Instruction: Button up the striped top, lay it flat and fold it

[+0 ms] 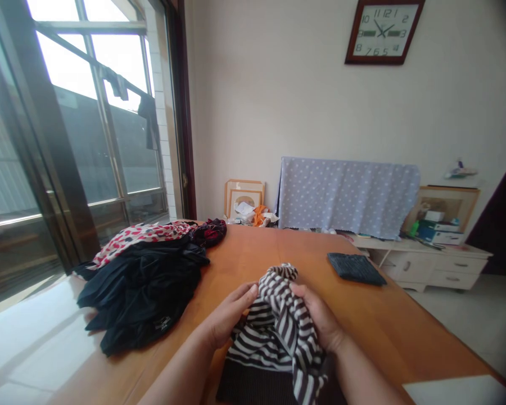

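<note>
A black-and-white striped knit garment (pixel 274 332) lies bunched at the near middle of the wooden table (pixel 253 247), with a dark ribbed band toward me. My left hand (pixel 234 309) grips its left side, thumb on top and the other fingers partly hidden by the cloth. On the opposite side, my right hand (pixel 318 315) pinches the fabric near the upper end, its fingertips tucked behind the folds. Between both hands the cloth is gathered and slightly raised.
To the left lies a heap of black clothes (pixel 147 287) beside a red-spotted white garment (pixel 139 242). A folded dark cloth (pixel 356 269) rests at the table's right. Behind stand a cabinet (pixel 447 270) and something draped with a blue dotted cloth (pixel 346 197). A window (pixel 109 112) is at left.
</note>
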`<state>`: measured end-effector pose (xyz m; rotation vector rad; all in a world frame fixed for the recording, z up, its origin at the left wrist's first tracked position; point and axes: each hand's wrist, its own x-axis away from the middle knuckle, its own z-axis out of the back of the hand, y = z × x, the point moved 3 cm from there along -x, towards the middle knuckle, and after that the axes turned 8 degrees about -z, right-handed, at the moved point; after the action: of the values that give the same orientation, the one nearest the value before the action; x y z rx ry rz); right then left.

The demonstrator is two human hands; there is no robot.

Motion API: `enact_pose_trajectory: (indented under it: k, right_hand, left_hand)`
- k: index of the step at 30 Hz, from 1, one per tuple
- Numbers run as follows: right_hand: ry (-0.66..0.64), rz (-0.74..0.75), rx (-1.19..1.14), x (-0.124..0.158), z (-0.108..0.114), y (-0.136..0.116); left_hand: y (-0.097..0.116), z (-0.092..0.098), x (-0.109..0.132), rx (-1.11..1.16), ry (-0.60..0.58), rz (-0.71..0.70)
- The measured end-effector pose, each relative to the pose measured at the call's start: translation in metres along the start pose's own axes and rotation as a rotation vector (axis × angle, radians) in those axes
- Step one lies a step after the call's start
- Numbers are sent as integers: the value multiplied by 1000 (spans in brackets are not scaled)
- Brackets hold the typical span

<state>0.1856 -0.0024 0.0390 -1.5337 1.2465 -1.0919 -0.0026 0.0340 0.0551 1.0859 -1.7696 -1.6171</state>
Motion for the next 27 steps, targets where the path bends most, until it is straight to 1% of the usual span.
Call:
enact_pose_trajectory:
  k: [2,3,4,7,10,12,13,14,16,18,19,20,21,22,24,26,27]
  right_hand:
    - [-195,-110,-47,4,-20,7]
    - [-273,-146,-61,6,-26,8]
    - [-321,-159,-60,8,-30,8]
    - [-365,-171,-1,11,-28,4]
    - [-339,-181,28,11,-16,-1]
    - [-228,-143,-31,5,3,-4]
    - [-127,-101,-78,1,16,-5]
    - [-3,-40,-134,-5,33,-6]
    - [289,65,-251,-16,70,-2]
    - [552,93,-229,-26,101,9]
    - [645,86,-167,-30,111,15]
    - [691,62,-112,-34,115,21]
    - [682,24,-78,-38,113,27]
    - [623,-21,-64,-40,105,32]
    - [396,-95,-77,-39,75,36]
    - [159,-117,-137,-29,38,30]
    - [63,-121,-157,-22,21,25]
  left_hand:
    - [4,-8,4,60,-69,0]
    - [4,-10,5,79,-97,8]
    - [2,-11,5,92,-115,25]
    - [-9,-4,2,114,-97,94]
    - [-20,4,-4,149,-54,114]
    - [-23,7,-7,195,-39,111]
    - [-22,8,-7,236,-39,97]
    - [-20,7,-7,289,-46,75]
    - [-13,5,-6,411,-82,18]
    - [-8,3,-6,512,-114,-11]
    - [-8,4,-6,548,-120,-3]
    - [-9,4,-5,577,-119,18]
    - [-11,6,-5,605,-114,48]
    - [-14,7,-5,631,-110,82]
    - [-19,11,-4,682,-120,143]
    - [-22,13,-2,726,-151,180]
    - [-22,13,-1,743,-165,193]
